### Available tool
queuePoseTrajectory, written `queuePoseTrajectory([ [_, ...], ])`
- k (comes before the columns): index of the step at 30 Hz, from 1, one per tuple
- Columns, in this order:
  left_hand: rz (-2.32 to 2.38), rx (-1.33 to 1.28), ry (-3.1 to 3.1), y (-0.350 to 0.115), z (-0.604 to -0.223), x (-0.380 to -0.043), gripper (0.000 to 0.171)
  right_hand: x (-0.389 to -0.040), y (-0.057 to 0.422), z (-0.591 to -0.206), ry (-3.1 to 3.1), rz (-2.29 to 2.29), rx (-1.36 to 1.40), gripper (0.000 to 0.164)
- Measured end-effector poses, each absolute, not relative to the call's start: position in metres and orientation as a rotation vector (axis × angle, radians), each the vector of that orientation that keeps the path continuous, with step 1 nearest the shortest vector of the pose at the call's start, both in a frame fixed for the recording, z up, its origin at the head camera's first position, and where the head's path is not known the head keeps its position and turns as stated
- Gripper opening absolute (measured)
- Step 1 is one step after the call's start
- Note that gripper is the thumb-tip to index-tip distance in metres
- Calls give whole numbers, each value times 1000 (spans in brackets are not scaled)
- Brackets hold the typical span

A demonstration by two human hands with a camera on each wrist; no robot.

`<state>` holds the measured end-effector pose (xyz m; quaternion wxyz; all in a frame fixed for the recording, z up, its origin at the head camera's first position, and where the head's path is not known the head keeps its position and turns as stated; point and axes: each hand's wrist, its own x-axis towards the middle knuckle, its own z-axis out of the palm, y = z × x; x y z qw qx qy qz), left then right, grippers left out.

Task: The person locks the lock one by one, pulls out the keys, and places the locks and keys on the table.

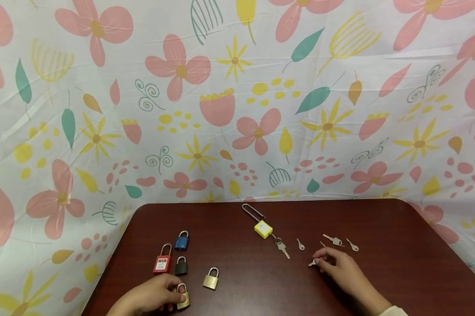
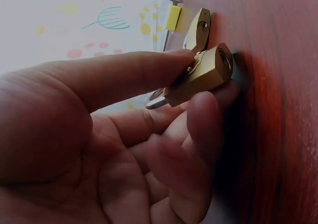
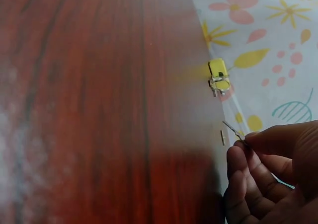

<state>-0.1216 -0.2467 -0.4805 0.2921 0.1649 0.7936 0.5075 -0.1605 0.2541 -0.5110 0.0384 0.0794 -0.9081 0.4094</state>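
My left hand (image 1: pixel 156 293) pinches a small brass padlock (image 1: pixel 183 299) between thumb and fingers, low at the table's left front. In the left wrist view the padlock (image 2: pixel 206 77) shows its keyhole end facing away from the palm, its shackle toward the fingers. To the right of it on the table stands a second brass padlock (image 1: pixel 211 279). My right hand (image 1: pixel 340 267) pinches a small key (image 1: pixel 313 263) over the right half of the table. The key (image 3: pixel 233 130) points out past the fingertips in the right wrist view.
Behind the left hand are a red padlock (image 1: pixel 162 263), a black padlock (image 1: pixel 180 266) and a blue padlock (image 1: pixel 182 241). A yellow long-shackle padlock (image 1: pixel 263 229) with keys lies at the back middle. Loose keys (image 1: pixel 352 245) lie beyond the right hand. A flowered cloth (image 1: pixel 221 145) hangs behind the table.
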Motion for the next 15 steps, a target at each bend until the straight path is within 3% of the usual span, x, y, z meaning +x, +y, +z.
queuePoseTrajectory([
  [15,1374,443,2147,-247,-487,-123,12,-165,251,-514,-2842,1217,265,9],
])
